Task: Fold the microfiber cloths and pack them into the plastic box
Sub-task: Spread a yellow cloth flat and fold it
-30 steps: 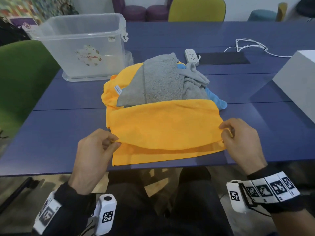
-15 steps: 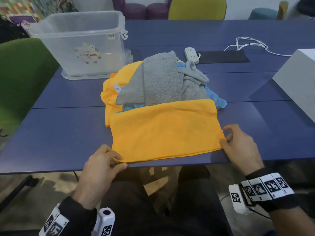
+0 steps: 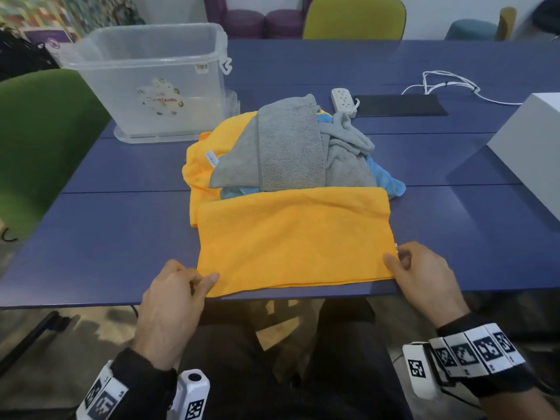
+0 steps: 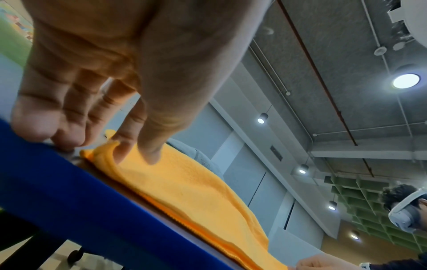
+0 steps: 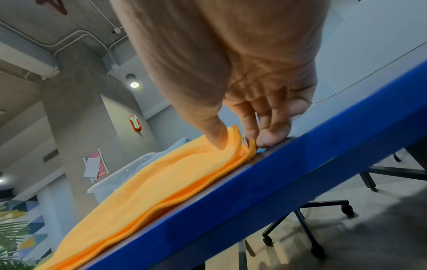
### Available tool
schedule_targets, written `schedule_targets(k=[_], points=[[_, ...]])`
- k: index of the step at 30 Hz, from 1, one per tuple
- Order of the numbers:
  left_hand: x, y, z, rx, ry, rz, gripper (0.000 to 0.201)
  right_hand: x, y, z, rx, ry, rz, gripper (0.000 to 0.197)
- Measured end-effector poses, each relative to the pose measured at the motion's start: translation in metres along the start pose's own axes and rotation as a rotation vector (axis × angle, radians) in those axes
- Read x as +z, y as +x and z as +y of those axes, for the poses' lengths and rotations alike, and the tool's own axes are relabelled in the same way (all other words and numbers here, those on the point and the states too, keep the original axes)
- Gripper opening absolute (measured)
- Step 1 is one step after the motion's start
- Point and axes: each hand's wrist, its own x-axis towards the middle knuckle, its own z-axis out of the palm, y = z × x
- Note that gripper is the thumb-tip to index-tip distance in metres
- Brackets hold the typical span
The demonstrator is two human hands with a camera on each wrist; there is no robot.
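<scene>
On the long dark-blue bench [image 3: 454, 244], the clear plastic box [image 3: 151, 77] waits at the far left, with nothing visibly packed. Your orange microfiber cloth [image 3: 291, 234] now lies doubled at the near edge; a second ago its top layer was still raised, so the first fold is down. Behind it sits the heap of grey, blue and orange cloths [image 3: 291, 150]. Your left hand [image 3: 169, 301] and right hand [image 3: 424, 280] each have a narrow grip, pinching a near corner.
</scene>
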Motion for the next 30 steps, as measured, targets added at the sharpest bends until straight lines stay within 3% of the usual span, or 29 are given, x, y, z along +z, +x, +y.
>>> schedule_targets(k=[3,6,10,14,17,20,24,26,27,30], points=[[0.001,0.004,0.004,-0.073,0.011,0.010,0.022,0.003,0.000,-0.005,0.005,-0.009,0.017,0.022],[-0.001,0.006,0.008,-0.160,0.011,-0.031,0.030,0.007,-0.001,-0.011,-0.002,-0.006,0.023,0.013],[-0.002,0.005,0.016,-0.189,0.058,-0.097,0.028,0.009,-0.001,-0.015,0.051,0.029,-0.020,0.035],[-0.001,0.005,0.016,-0.188,-0.129,-0.058,0.019,0.008,-0.001,-0.009,0.005,0.124,-0.005,0.049],[-0.003,0.009,0.009,-0.201,-0.354,0.012,0.024,0.000,0.001,-0.003,-0.039,0.213,0.039,0.059],[-0.008,0.006,0.007,-0.109,-0.482,0.016,0.022,-0.003,0.002,0.003,-0.172,0.155,0.089,0.050],[-0.008,0.004,0.001,-0.002,-0.423,-0.022,0.026,0.002,-0.001,0.008,-0.399,0.027,0.098,0.014],[-0.010,0.005,0.000,0.060,-0.388,-0.058,0.020,0.004,0.001,0.012,-0.427,0.027,0.054,0.008],[-0.012,0.005,0.001,0.098,-0.371,-0.085,0.017,0.005,0.003,0.014,-0.415,0.034,0.026,0.012],[-0.014,0.006,-0.004,0.198,-0.266,-0.172,0.044,0.004,0.005,0.021,-0.364,-0.012,-0.045,0.040]])
